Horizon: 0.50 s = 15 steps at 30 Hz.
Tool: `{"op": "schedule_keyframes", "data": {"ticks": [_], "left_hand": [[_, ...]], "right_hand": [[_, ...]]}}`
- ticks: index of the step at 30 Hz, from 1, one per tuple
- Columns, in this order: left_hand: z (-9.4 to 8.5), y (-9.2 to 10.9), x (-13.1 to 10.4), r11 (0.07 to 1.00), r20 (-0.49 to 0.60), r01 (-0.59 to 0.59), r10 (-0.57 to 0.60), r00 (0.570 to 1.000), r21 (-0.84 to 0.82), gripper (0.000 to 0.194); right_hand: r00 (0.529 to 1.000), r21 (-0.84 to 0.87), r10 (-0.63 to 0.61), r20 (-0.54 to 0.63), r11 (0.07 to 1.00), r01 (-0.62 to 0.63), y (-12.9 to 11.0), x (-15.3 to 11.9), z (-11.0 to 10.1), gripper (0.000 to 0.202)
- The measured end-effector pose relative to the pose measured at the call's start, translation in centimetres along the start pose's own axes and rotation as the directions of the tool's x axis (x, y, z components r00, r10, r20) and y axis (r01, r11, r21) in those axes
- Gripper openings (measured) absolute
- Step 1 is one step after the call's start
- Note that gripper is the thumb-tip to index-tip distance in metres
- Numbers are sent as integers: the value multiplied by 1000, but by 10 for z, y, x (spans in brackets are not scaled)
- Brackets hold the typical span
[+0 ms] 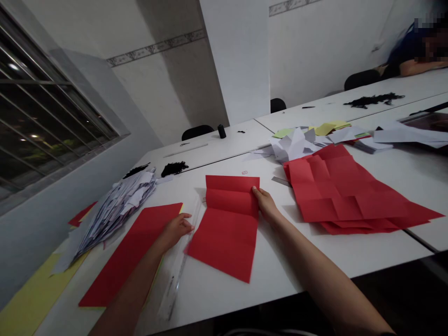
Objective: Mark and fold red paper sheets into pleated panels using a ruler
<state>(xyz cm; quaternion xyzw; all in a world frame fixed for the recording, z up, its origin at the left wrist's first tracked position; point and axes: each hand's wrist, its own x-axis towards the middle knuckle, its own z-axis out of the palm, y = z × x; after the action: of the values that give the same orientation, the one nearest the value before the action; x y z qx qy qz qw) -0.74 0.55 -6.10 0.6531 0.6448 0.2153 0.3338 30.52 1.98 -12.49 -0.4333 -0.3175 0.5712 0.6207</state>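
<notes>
A red sheet of paper (227, 238) with creases across its upper part is in front of me, its top part bent up. My right hand (264, 203) pinches its upper right edge, thumb on the front. To the left of the sheet, my left hand (178, 228) has its fingers apart and grips nothing. It is above the edge of a flat red paper stack (129, 252) and a clear plastic ruler-like strip (177, 275). On the right lies a pile of creased red sheets (343, 186).
A thick stack of white papers (115, 210) leans at the left over yellow paper (45, 289). White and yellow scraps (297, 142) lie behind the red pile. Black thread heaps (175, 168) and a black cylinder (221, 131) stand farther back. A person (416, 51) sits at the far right.
</notes>
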Motion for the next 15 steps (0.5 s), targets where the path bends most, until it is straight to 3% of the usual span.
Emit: {"op": "schedule_keyframes", "data": {"ticks": [3,6,8,11,15], "left_hand": [[-15,17,-15,997,43,-10,13,999,-72,52],[-11,40,-29,978,115,-29,54,992,-208,59],[6,52,-33,966,111,-66,96,989,-251,60],[40,57,-29,950,190,-78,141,972,-303,68],[75,46,-12,952,177,-127,182,967,-280,81]], "right_hand": [[997,-31,12,72,999,-10,2,-1,-1,40],[990,-200,3,139,979,25,5,-4,2,39],[988,-325,-50,145,941,95,8,-6,5,35],[984,-425,-128,120,890,167,11,-8,7,27],[970,-595,-210,119,767,239,10,-9,6,46]]}}
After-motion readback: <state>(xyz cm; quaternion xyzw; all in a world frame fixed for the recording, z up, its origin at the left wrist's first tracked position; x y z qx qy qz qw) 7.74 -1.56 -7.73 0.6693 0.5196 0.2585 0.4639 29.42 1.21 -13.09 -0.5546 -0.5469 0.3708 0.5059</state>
